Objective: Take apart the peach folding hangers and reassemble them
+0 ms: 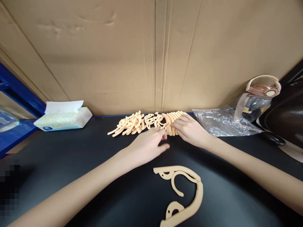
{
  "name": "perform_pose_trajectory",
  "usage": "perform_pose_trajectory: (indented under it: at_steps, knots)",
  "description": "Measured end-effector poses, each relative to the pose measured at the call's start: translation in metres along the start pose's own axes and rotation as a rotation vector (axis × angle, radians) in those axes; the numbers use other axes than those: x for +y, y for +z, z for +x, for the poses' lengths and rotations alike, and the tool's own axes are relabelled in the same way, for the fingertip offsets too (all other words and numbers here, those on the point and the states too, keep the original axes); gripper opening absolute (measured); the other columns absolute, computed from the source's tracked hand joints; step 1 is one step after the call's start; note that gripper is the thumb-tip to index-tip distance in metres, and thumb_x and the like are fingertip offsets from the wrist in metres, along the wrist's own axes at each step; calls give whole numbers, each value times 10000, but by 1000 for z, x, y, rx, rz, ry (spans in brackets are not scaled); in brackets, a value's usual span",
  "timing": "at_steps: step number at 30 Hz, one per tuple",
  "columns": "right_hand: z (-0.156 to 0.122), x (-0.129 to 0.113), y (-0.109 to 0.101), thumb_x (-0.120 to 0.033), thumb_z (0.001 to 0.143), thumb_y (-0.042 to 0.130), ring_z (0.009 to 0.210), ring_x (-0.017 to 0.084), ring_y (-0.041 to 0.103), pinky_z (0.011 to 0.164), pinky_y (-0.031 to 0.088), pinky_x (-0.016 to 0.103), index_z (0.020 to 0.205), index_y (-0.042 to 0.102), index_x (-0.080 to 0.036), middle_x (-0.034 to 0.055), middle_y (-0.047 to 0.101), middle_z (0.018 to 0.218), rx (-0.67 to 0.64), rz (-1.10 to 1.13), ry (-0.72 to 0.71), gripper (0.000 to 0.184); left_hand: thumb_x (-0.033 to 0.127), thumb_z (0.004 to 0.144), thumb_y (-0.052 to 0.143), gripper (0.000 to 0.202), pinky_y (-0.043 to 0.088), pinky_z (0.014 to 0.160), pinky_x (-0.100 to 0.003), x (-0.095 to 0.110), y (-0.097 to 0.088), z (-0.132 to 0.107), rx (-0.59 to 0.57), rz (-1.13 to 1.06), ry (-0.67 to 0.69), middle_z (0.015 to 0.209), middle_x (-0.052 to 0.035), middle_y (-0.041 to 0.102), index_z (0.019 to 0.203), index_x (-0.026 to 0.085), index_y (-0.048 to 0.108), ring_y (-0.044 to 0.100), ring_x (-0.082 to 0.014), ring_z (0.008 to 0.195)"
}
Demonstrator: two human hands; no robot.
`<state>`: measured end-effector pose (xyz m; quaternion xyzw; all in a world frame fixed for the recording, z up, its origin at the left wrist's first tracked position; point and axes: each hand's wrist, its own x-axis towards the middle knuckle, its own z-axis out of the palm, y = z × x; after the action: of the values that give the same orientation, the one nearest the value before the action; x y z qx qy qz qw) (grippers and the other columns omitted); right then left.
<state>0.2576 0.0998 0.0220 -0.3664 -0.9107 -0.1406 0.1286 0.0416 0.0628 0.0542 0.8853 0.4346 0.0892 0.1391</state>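
Observation:
A folding clothes hanger [197,195] in cream plastic lies in front of me, its arms bent and its hook turned inward. My left hand [150,143] hovers before a cluster of hanger hooks [151,120], thumb held apart and fingertips partly hidden; nothing shows in it. Over a lined-up row of curved hanger arms [170,121] rests my right hand [188,129], its fingers stretched out and touching the pieces. Left of the hooks is a loose heap of similar curved hanger arms [132,123].
A tissue pack [63,119] sits at the back left beside a blue frame [21,97]. To the back right lie a clear plastic bag [220,121] and a bottle with a handle [257,101]. Cardboard [118,56] walls off the black table's [94,151] far edge.

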Motion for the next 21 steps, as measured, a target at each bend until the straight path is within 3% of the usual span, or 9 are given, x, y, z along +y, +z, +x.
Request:
perform_pose_trajectory:
  at_steps: [4,7,10,15,21]
  knots:
    - [-6,15,-5,-137,946,423,951,268,578,898,414,400,1050,638,-132,109,656,1002,64,4,121,238,323,910,562,224,430,886,-367,-4,15,29,164,116,18,1107,-96,600,1051,149,553,538,-265,1073]
    - [-19,32,-8,-179,951,408,949,284,592,852,454,408,1053,632,-122,119,649,1009,58,-3,297,253,355,886,606,319,413,929,-406,-7,26,42,201,180,70,1116,-114,602,1106,129,557,511,-295,1105]
    - [-35,45,-7,-197,946,406,980,289,605,808,493,405,1084,627,-130,115,649,1060,41,17,385,269,331,869,633,294,422,910,-412,-10,33,48,200,222,115,1049,-113,622,1075,125,591,524,-301,1071]
    - [-53,49,1,-246,955,416,969,265,628,824,509,402,1064,646,-185,84,644,1126,-30,202,382,262,232,894,575,129,445,856,-380,-12,35,51,200,247,138,980,-95,633,970,140,624,543,-272,1006]
    - [-55,49,3,-350,950,499,977,269,626,860,499,420,1067,649,-205,77,637,1142,-49,296,353,239,189,884,550,139,443,868,-386,-14,36,52,209,262,134,1015,-102,622,995,139,618,529,-276,1023]
